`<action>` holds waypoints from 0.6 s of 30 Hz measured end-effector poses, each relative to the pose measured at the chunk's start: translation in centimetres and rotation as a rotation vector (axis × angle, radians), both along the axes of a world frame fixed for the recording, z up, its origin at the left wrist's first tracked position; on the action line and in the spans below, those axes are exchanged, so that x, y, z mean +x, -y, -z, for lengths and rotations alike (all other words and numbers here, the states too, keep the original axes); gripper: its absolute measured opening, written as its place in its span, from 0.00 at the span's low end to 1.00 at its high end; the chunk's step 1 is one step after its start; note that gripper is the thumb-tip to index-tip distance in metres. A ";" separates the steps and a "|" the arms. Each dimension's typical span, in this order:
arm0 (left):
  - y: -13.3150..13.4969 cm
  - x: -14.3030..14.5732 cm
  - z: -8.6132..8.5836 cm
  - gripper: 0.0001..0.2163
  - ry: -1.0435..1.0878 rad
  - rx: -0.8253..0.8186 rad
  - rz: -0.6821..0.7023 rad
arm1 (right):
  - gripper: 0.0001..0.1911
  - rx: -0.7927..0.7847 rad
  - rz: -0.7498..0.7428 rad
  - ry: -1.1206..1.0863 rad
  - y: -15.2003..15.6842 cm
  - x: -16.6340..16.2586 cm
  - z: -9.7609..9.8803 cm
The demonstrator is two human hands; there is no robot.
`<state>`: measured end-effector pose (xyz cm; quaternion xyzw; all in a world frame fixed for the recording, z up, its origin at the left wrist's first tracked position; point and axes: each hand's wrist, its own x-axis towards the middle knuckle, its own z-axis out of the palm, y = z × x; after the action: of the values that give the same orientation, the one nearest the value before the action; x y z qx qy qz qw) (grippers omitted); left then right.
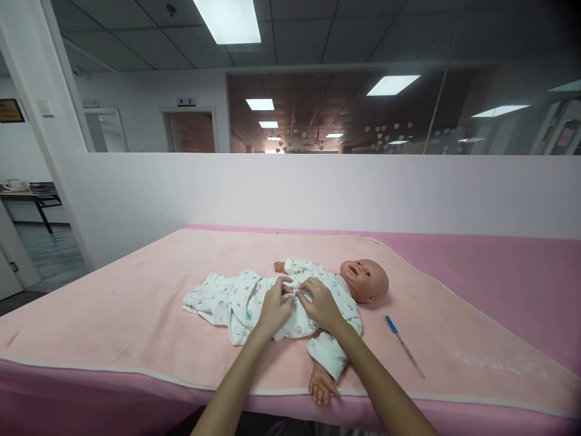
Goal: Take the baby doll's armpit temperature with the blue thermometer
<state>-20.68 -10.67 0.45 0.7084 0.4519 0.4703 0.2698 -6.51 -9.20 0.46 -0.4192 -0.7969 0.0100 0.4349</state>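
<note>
A baby doll (365, 280) lies on its back on a pale pink blanket (136, 303), head to the right, dressed in a white printed romper (236, 300). Both of my hands meet over the doll's belly. My left hand (275, 306) pinches the romper's front fabric with closed fingers. My right hand (320, 303) pinches the facing edge of the same fabric, its fingertips touching the left hand's. One doll hand (321, 387) hangs at the blanket's near edge, the other (279, 266) points away.
A thin pen-like stick with a blue cap (405, 346) lies on the blanket right of the doll. The blanket covers a pink mattress (521, 278) against a low white partition wall (318, 188). A doorway and a desk (31, 197) lie to the left.
</note>
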 end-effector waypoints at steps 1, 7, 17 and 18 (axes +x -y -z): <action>0.0 -0.1 0.0 0.14 0.001 -0.002 0.005 | 0.04 -0.008 0.003 -0.016 0.0 0.0 0.0; -0.1 -0.1 0.0 0.08 0.073 0.029 0.027 | 0.06 -0.031 -0.038 -0.008 0.3 0.3 0.0; 3.6 0.6 0.1 0.13 0.128 0.154 -0.242 | 0.21 -0.180 -0.057 -0.213 5.3 0.6 -1.0; 5.6 0.7 0.6 0.13 0.108 0.172 -0.240 | 0.21 -0.231 -0.103 -0.287 7.1 1.1 -0.9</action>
<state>-20.00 -16.24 -0.11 0.6436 0.4761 0.5736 0.1738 -5.42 -16.27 1.38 -0.4192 -0.7407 0.1836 0.4919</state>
